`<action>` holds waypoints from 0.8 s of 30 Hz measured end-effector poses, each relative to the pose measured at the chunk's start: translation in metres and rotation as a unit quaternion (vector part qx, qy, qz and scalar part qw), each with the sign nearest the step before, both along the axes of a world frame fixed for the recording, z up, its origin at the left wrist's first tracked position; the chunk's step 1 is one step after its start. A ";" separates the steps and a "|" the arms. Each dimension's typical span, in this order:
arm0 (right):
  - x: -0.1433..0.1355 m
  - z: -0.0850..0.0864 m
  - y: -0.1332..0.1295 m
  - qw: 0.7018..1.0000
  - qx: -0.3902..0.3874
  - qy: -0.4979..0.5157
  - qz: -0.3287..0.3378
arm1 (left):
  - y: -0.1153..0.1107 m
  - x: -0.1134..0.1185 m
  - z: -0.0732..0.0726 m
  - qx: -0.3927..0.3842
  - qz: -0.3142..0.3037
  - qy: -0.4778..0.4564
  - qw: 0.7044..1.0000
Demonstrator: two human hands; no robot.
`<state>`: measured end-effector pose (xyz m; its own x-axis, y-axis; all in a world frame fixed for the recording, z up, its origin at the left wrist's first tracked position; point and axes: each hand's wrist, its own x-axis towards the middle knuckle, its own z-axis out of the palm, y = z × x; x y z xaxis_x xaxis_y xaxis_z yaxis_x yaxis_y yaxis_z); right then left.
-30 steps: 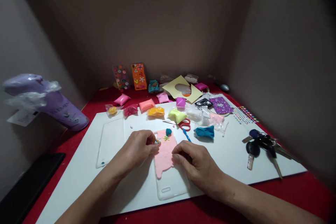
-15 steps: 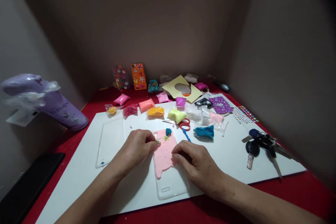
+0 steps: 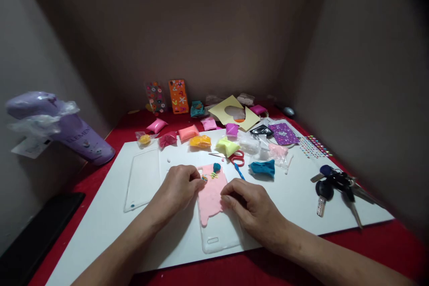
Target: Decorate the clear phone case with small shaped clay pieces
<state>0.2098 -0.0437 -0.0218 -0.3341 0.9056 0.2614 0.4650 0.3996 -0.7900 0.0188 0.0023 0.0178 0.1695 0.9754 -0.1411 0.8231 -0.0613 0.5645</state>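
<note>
head view: left hand (image 3: 180, 187) pinches an indistinct colourful bit (image 3: 204, 178); i cannot tell whether right hand (image 3: 253, 205) grips the pink sheet (image 3: 210, 199).

A purple container (image 3: 85, 136) with lettering and a white tag (image 3: 31, 146) slants at the left, clear plastic (image 3: 40, 125) around its upper part. Below it, a flat black object (image 3: 40, 228) lies on red cloth (image 3: 355, 248). A bunch of keys (image 3: 324, 190) lies at the right.

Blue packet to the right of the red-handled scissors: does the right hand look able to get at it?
Probably yes: the blue packet lies just beyond the right hand, with only bare white board seen between them; nothing visible covers it.
</note>
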 end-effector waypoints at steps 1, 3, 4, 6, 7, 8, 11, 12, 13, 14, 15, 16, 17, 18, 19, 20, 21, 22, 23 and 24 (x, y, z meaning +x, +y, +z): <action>0.000 0.000 0.000 1.000 -0.001 -0.001 0.000 | 0.000 0.000 0.002 -0.010 -0.007 -0.006 1.000; 0.000 0.000 -0.001 1.000 -0.001 -0.003 -0.001 | 0.000 -0.001 0.007 -0.023 -0.016 -0.014 1.000; 0.000 0.000 -0.001 1.000 -0.002 -0.004 0.000 | 0.000 -0.002 0.009 -0.022 -0.015 -0.015 1.000; 0.000 0.001 -0.001 1.000 -0.005 -0.005 0.000 | 0.001 -0.002 0.010 -0.009 -0.003 -0.015 1.000; 0.000 0.001 -0.001 1.000 -0.005 -0.005 0.000 | 0.001 -0.003 0.010 -0.005 0.003 -0.016 1.000; 0.000 0.002 -0.001 1.000 -0.005 -0.005 0.001 | 0.001 -0.003 0.010 -0.004 0.006 -0.019 1.000; 0.000 0.001 0.000 1.000 -0.004 -0.004 0.002 | 0.001 -0.002 0.006 -0.006 0.006 -0.037 0.999; 0.000 0.001 0.000 1.000 -0.004 -0.004 0.002 | 0.001 -0.002 0.005 -0.003 0.007 -0.039 0.999; 0.000 0.000 0.000 1.000 -0.005 -0.004 0.002 | 0.001 -0.001 0.003 0.000 0.008 -0.037 0.999; 0.000 0.000 0.000 1.000 -0.005 -0.003 0.001 | 0.001 0.000 0.002 0.002 0.010 -0.032 0.999; 0.000 -0.001 0.000 1.000 -0.005 -0.003 0.001 | 0.001 0.000 0.001 0.001 0.011 -0.027 1.000; 0.000 -0.001 0.001 1.000 -0.005 -0.002 0.001 | 0.001 0.001 0.001 -0.001 0.011 -0.022 1.000; 0.000 -0.001 0.001 1.000 -0.005 -0.001 0.001 | 0.001 0.001 0.000 -0.004 0.011 -0.017 1.000; 0.000 -0.001 0.001 1.000 -0.005 -0.001 0.001 | 0.001 0.002 0.000 -0.005 0.011 -0.014 1.000; -0.001 -0.001 0.001 1.000 -0.004 0.000 -0.001 | 0.001 0.002 0.000 -0.006 0.011 -0.012 1.000; -0.001 -0.001 0.001 1.000 -0.004 0.000 -0.001 | 0.001 0.002 -0.001 -0.005 0.012 -0.010 1.000; -0.001 -0.001 0.001 1.000 -0.005 0.000 -0.001 | 0.000 0.003 -0.001 -0.003 0.013 -0.009 1.000; -0.001 0.000 0.001 1.000 -0.005 0.000 -0.002 | 0.000 0.003 -0.001 -0.002 0.015 -0.009 1.000; -0.001 0.000 0.001 1.000 -0.005 0.000 -0.002 | 0.000 0.003 -0.001 0.000 0.016 -0.010 1.000; -0.001 0.000 0.001 1.000 -0.004 0.001 -0.002 | 0.000 0.003 -0.002 0.002 0.018 -0.010 1.000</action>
<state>0.2086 -0.0427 -0.0215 -0.3296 0.9093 0.2541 0.4656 0.3907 -0.7941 0.0221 0.0019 0.0160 0.1380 0.9814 -0.1334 0.8133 -0.0354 0.5808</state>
